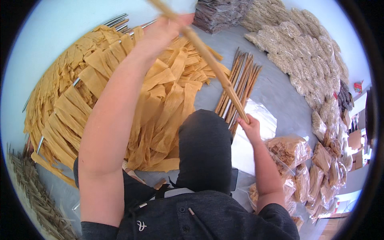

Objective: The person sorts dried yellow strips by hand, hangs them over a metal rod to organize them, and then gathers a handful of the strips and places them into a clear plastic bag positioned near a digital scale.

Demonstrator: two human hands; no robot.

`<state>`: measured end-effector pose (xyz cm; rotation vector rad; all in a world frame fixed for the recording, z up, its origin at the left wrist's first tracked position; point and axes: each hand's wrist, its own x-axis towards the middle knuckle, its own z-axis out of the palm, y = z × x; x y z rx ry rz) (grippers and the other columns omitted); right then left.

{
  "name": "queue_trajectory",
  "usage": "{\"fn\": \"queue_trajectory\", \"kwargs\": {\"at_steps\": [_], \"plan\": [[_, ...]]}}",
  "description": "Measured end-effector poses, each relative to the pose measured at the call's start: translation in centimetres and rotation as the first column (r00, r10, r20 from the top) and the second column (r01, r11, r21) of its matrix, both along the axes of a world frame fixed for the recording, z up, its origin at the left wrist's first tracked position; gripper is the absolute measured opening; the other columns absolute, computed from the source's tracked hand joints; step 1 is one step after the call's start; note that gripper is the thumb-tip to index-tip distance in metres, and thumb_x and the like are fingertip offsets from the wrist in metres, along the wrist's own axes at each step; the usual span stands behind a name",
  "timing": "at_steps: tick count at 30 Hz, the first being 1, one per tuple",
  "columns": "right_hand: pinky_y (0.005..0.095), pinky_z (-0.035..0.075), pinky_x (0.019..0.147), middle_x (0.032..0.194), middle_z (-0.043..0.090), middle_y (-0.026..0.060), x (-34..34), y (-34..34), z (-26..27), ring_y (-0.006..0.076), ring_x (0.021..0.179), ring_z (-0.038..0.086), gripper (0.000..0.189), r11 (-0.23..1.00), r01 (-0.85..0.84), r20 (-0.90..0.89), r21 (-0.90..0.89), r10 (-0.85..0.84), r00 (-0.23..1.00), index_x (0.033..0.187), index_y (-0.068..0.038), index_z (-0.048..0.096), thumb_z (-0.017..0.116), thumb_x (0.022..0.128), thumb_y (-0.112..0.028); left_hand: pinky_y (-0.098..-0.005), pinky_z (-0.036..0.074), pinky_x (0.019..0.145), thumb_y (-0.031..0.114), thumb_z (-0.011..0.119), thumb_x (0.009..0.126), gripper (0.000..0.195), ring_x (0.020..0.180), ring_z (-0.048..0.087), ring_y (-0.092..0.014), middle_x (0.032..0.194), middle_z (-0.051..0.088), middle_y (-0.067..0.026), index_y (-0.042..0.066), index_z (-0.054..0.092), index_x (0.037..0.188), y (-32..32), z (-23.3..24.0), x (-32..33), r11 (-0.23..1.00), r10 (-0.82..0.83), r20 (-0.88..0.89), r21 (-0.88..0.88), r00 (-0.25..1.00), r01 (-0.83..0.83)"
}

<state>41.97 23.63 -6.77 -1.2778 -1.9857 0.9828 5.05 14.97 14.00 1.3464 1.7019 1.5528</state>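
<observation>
A long wooden pole slants across the view, and its upper end runs out of the frame. My right hand grips the pole's lower end, thumb along it. Higher up, my left hand is blurred and partly behind the pole; its fingers appear to hold it. Beneath my left arm spreads a large heap of yellow-brown strips, resembling dried tofu skin. Some strips hang folded over metal rods. Right of the heap lies a bundle of thin wooden and metal rods.
Clear bags of pale dried goods are piled along the right, beside a dark bagged stack. Bags of tan pieces lie near my right arm. White plastic sheeting covers some grey floor. Dark bristly stalks lie lower left.
</observation>
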Motion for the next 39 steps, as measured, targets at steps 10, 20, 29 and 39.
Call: {"fn": "queue_trajectory", "kwargs": {"at_steps": [10,20,29,39], "plan": [[0.0385,0.047,0.068,0.072,0.067,0.0167,0.3,0.3,-20.3,0.0227,0.068,0.062,0.049,0.821,0.538,0.106,-0.189,-0.528,0.843,0.08,0.002,0.07,0.069,0.077,-0.047,-0.0396,0.046,0.094,-0.014,0.03,0.082,0.051,0.13,0.041,-0.021,0.138,0.045,-0.0078,0.009,0.062,0.114,-13.3,-8.9,-9.3,0.912,0.067,0.112,-0.41,0.991,-0.015],[0.0371,0.048,0.071,0.083,0.068,0.0153,-0.7,4.7,-22.5,0.0208,0.074,0.063,0.044,0.855,0.482,0.52,-0.192,-0.327,0.789,0.091,0.004,0.067,0.069,0.079,-0.038,-0.0369,0.039,0.1,0.003,0.052,0.076,0.049,0.124,0.044,-0.03,0.13,0.05,-0.0182,0.008,0.052,0.125,-34.1,-18.8,-27.3,0.46,0.52,-0.609,-0.391,0.599,-0.797],[0.0336,0.05,0.077,0.099,0.067,0.0125,-18.1,13.6,-7.1,0.0197,0.086,0.063,0.039,0.927,-0.338,0.2,-0.165,0.367,0.909,0.114,0.002,0.059,0.067,0.084,-0.021,-0.0433,0.037,0.103,0.038,0.073,0.072,0.076,0.126,0.042,-0.03,0.139,0.042,-0.012,0.012,0.041,0.136,-30.9,-20.2,-33.7,0.214,0.372,-0.866,-0.27,0.334,-0.939],[0.0397,0.034,0.103,0.123,0.053,0.0126,-50.1,-12.8,6.2,0.03,0.115,0.048,0.05,0.11,-0.789,0.489,0.604,0.731,0.476,0.121,-0.01,0.053,0.069,0.074,-0.012,-0.0431,0.047,0.082,0.047,0.071,0.074,0.055,0.098,0.059,-0.034,0.108,0.062,-0.0138,0.008,0.051,0.107,-30.0,-19.5,-27.6,0.546,0.336,-0.697,-0.404,0.633,-0.734]]}}
